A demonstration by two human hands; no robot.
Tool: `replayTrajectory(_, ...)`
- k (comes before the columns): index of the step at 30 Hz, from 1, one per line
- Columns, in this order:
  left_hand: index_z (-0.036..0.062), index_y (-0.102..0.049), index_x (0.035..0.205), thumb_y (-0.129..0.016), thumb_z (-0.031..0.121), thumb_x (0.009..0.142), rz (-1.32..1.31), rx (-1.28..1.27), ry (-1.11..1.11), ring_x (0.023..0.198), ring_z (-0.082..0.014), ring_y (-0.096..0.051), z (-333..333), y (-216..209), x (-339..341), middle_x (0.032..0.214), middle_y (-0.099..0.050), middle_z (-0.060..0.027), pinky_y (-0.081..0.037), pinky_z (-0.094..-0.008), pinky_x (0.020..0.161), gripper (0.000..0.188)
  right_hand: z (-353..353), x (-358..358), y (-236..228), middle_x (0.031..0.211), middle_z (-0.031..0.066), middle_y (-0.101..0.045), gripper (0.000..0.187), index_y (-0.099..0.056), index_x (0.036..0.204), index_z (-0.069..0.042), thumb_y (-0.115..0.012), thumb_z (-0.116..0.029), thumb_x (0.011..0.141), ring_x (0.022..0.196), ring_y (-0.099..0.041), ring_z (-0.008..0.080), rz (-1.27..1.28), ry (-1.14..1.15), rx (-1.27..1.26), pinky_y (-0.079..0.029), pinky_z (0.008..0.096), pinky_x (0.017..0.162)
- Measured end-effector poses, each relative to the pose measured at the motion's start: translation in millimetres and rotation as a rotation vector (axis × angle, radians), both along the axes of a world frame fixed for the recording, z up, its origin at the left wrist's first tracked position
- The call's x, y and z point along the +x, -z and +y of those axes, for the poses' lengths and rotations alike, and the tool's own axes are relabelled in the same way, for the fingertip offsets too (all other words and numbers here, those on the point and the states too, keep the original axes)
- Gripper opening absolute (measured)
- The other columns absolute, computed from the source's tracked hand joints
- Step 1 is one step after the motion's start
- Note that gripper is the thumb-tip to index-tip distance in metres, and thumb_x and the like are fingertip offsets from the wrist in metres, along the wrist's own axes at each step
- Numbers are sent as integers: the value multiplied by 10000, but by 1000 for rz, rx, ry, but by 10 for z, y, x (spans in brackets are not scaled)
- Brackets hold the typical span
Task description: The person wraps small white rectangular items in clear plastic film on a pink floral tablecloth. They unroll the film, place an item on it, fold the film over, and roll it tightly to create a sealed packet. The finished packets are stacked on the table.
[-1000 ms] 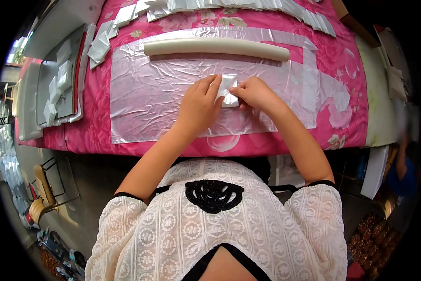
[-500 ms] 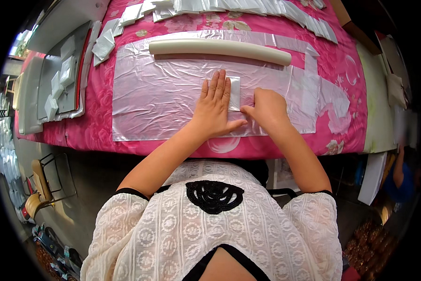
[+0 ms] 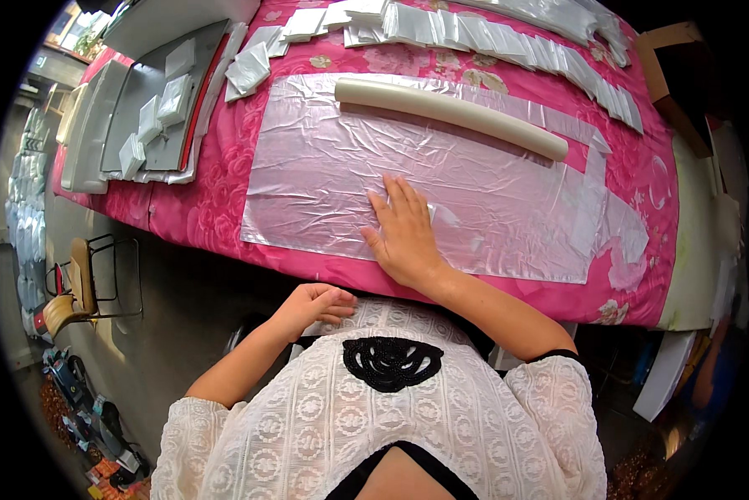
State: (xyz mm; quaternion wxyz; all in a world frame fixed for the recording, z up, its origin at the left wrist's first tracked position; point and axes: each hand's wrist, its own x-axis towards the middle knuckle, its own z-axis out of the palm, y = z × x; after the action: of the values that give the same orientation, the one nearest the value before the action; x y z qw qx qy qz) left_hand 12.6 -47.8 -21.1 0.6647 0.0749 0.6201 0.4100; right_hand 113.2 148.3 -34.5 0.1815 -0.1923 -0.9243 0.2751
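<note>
My right hand [image 3: 408, 237] lies palm down with fingers spread on a clear, wrinkled plastic sheet [image 3: 308, 167]. Beside its fingers, a small shiny folded plastic square [image 3: 446, 215] shows in part; the hand covers some of that spot. My left hand [image 3: 316, 307] is off the table, in front of my body near its front edge. Its fingers are loosely bent and a little apart, with nothing visible in them. A long cream-coloured roller or tube [image 3: 449, 117] rests across the far part of the sheet.
Folded clear plastic packets [image 3: 474, 37] form a long row along the far side. More packets [image 3: 172, 100] lie on a grey board [image 3: 128, 125] at left. A pink floral cloth [image 3: 199, 167] covers the table. An open cardboard box [image 3: 678, 75] stands at far right, a chair [image 3: 78, 279] at lower left.
My left hand has lifted off the folded square and drawn back toward my body. My right hand has opened from a pinch and moved left onto the sheet. The view has tilted and shifted.
</note>
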Motion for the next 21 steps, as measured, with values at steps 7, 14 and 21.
replayTrajectory(7, -9, -586, 999, -572, 215, 867, -57, 13, -395, 816, -181, -623, -173, 121, -32, 924, -632, -104, -510, -298, 714, 260, -813, -328, -77, 1399, 251, -217, 522, -423, 1265, 4, -508, -302, 851, 1308, -146, 429, -105, -482, -257, -119, 521, 1057)
replayTrajectory(14, -13, -574, 957, -629, 49, 799, 469, 214, -125, 737, -63, -575, -8, -150, -458, 835, -623, -38, -467, -217, 636, 178, -183, -345, -156, 1160, 131, -527, 115, -567, 836, -24, -584, -134, 807, 1192, -387, 331, 38, -459, -354, -278, 435, 1005)
replayTrajectory(21, -40, -430, 1176, -594, 45, 835, 449, 505, -699, 800, -97, -597, 872, -219, -1281, 905, -625, -72, -476, -207, 696, 387, 121, -207, -215, 1195, 151, -503, 246, -560, 1026, -33, -586, -127, 799, 1177, -394, 344, 111, -152, -393, -301, 425, 991)
